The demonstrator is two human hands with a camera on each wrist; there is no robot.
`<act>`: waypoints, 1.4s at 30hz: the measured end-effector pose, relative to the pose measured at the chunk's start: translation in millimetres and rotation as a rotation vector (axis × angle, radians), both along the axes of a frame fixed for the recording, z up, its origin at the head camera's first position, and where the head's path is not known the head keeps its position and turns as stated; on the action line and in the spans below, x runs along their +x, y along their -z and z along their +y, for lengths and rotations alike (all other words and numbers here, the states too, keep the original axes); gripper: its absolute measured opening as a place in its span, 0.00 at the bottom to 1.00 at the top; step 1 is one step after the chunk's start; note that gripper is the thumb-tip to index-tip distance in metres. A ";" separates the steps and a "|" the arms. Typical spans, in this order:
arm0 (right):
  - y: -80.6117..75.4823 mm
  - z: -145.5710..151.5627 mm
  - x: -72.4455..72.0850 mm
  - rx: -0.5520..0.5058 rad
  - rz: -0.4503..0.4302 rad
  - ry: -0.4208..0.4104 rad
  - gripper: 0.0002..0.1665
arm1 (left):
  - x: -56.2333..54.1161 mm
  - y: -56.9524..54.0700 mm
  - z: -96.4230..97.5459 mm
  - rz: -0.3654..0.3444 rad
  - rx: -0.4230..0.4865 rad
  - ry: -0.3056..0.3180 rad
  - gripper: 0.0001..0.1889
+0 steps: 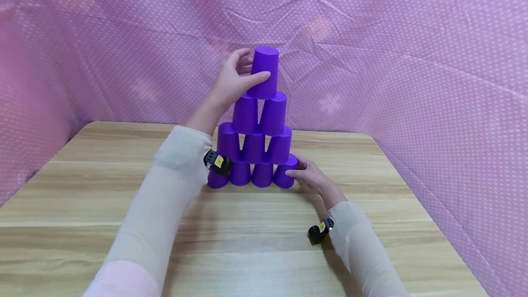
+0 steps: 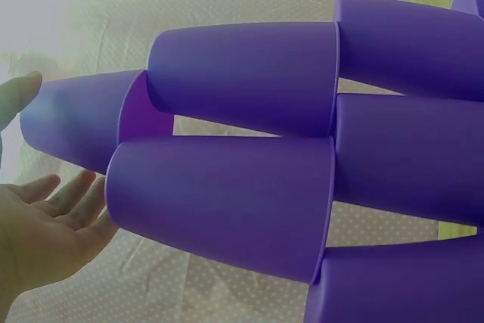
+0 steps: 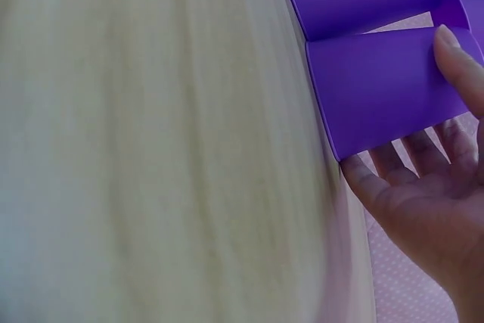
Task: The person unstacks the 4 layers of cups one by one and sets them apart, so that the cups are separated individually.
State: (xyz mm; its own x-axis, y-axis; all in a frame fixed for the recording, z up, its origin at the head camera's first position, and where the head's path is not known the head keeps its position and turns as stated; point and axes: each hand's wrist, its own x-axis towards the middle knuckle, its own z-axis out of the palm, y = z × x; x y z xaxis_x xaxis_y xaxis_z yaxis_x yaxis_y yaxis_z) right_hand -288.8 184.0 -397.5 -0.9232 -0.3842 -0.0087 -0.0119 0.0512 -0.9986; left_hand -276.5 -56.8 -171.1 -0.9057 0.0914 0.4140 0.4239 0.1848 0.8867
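Observation:
Purple cups stand upside down in a stepped pyramid. A single top cup [image 1: 265,65] rests on two cups in the row below. My left hand [image 1: 233,79] is around it, thumb across its front. In the left wrist view the fingers [image 2: 72,200] are spread beside the top cup [image 2: 76,115], with a gap between some fingertips and its wall. My right hand [image 1: 311,175] holds the bottom-row cup at the right end [image 1: 284,175]. In the right wrist view its thumb [image 3: 454,58] lies on that cup [image 3: 386,96], and the fingertips pass behind it.
The pyramid stands on a wood-grain table [image 1: 255,242], towards its far edge. Pink dotted cloth [image 1: 371,35] hangs behind and at both sides. A small black camera [image 1: 220,163] on the left wrist overlaps the view of the lower left cups. Another camera [image 1: 319,230] sits on the right wrist.

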 end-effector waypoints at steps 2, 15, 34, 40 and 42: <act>1.1 0.7 -0.5 0.000 0.002 0.000 0.33 | -0.7 0.5 1.9 -0.009 0.013 -0.010 0.37; 1.9 1.3 1.2 -0.024 0.005 -0.013 0.31 | -1.9 2.1 14.5 0.012 0.014 -0.048 0.33; -0.7 0.7 2.8 -0.010 -0.013 -0.001 0.32 | -0.8 0.6 19.3 0.002 0.006 -0.073 0.31; -0.8 1.1 3.2 0.017 -0.016 0.003 0.32 | -0.7 -1.6 20.0 0.029 0.005 -0.076 0.31; -0.8 1.2 3.3 0.018 -0.018 0.004 0.32 | -0.4 -2.9 20.2 0.041 0.005 -0.075 0.31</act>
State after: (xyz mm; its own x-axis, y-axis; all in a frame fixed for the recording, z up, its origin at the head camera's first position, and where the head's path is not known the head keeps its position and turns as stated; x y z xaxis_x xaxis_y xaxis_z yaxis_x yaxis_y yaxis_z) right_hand -285.5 185.2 -396.7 -0.9242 -0.3805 -0.0323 0.0063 0.0694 -0.9976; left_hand -276.9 -36.6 -168.2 -0.8921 0.0221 0.4514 0.4453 0.2128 0.8697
